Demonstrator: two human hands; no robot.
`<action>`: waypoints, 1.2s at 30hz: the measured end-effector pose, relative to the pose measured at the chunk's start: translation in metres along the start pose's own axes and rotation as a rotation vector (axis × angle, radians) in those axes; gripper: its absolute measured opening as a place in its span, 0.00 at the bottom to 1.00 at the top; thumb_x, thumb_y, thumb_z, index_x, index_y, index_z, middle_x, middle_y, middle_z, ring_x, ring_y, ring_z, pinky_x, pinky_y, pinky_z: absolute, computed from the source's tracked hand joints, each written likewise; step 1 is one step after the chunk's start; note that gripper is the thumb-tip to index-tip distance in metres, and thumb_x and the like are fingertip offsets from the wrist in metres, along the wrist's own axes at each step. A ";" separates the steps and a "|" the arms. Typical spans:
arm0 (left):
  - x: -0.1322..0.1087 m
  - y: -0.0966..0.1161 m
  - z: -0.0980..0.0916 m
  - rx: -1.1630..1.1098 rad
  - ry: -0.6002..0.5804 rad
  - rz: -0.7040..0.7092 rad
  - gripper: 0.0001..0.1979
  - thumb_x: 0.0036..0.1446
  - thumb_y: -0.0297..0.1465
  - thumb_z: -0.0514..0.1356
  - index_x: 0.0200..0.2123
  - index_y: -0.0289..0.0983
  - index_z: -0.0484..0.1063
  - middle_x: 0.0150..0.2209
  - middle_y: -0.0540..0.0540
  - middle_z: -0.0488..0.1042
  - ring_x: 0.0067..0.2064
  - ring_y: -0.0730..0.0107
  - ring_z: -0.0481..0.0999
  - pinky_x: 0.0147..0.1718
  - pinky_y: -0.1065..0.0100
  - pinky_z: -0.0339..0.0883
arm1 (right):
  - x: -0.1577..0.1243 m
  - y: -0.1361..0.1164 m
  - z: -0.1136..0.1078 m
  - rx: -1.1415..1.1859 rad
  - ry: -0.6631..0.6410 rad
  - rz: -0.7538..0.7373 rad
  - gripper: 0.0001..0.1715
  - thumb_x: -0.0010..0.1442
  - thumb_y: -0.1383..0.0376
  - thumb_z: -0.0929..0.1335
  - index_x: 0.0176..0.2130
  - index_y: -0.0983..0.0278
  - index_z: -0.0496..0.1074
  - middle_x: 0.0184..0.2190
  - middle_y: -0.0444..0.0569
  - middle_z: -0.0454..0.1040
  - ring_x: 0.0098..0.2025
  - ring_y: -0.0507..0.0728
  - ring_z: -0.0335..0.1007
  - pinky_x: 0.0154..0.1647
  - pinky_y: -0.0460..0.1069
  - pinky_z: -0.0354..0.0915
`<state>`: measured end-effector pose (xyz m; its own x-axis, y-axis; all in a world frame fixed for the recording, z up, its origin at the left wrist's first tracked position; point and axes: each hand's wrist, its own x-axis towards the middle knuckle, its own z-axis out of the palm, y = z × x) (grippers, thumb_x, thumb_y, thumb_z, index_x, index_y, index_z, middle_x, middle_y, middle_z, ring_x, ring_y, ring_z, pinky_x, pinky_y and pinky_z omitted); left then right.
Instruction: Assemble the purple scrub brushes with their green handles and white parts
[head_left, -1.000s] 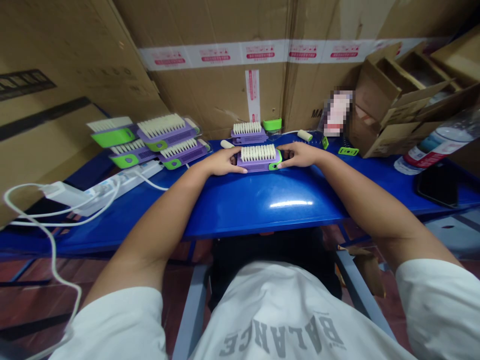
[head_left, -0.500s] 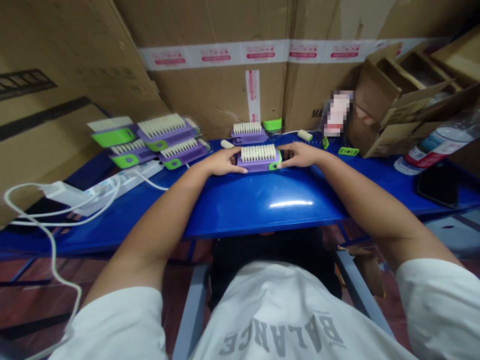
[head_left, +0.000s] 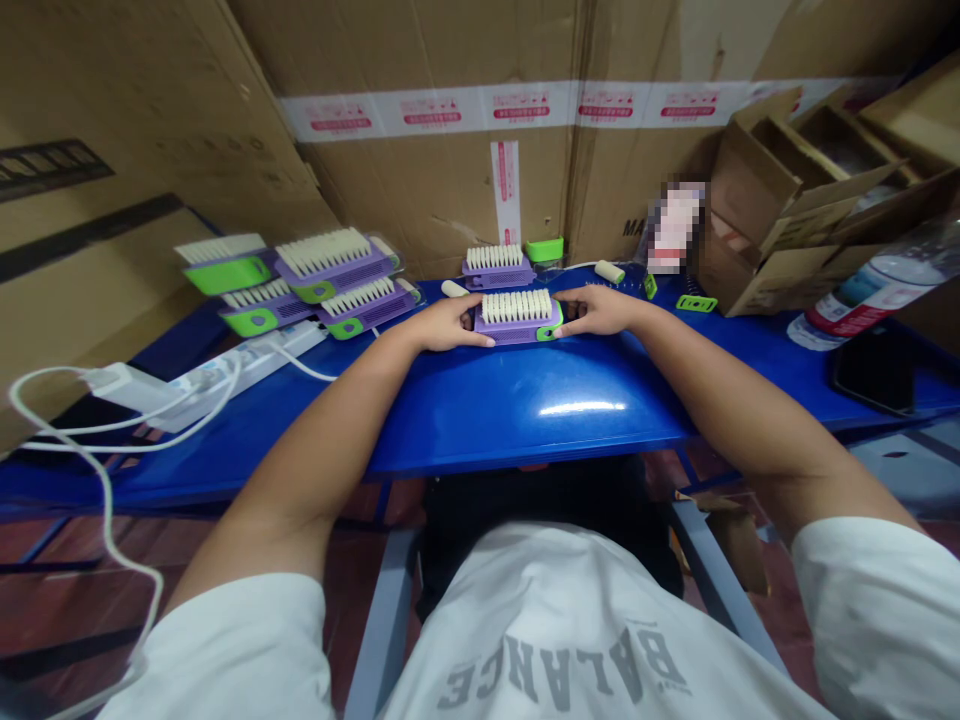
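Observation:
A purple brush point(head_left: 517, 332) with cream bristles facing up and a green right end is held near the middle of the blue table. My left hand point(head_left: 448, 323) grips its left end, thumb along the front edge. At the green end, my right hand point(head_left: 600, 310) closes its thumb and fingers on the other side. Just behind it lies another purple brush point(head_left: 496, 275) with cream bristles. A green cap-like part point(head_left: 545, 249) and a small cream cylinder point(head_left: 610, 271) are farther back. Part of a second cream piece point(head_left: 453, 288) shows behind my left hand.
Several purple-and-green brushes point(head_left: 336, 278) are stacked at the left, by a white power strip point(head_left: 247, 370) with cables. Small green parts point(head_left: 697, 302) lie right. Cardboard boxes point(head_left: 780, 215), a water bottle point(head_left: 859, 300) and a black phone point(head_left: 876, 372) stand or lie farther right.

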<state>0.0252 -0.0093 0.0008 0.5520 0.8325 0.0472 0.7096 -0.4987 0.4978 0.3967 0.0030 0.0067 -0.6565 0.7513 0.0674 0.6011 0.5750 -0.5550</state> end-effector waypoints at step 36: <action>-0.002 0.004 -0.002 -0.011 -0.008 -0.005 0.50 0.55 0.55 0.77 0.77 0.42 0.73 0.68 0.37 0.84 0.62 0.40 0.85 0.64 0.50 0.76 | 0.001 -0.008 0.001 -0.026 -0.017 -0.003 0.50 0.63 0.41 0.83 0.71 0.67 0.80 0.37 0.46 0.80 0.36 0.56 0.69 0.43 0.51 0.63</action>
<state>0.0264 -0.0125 0.0044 0.5517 0.8332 0.0375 0.7077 -0.4915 0.5074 0.3904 -0.0014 0.0105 -0.6658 0.7441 0.0544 0.6109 0.5856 -0.5329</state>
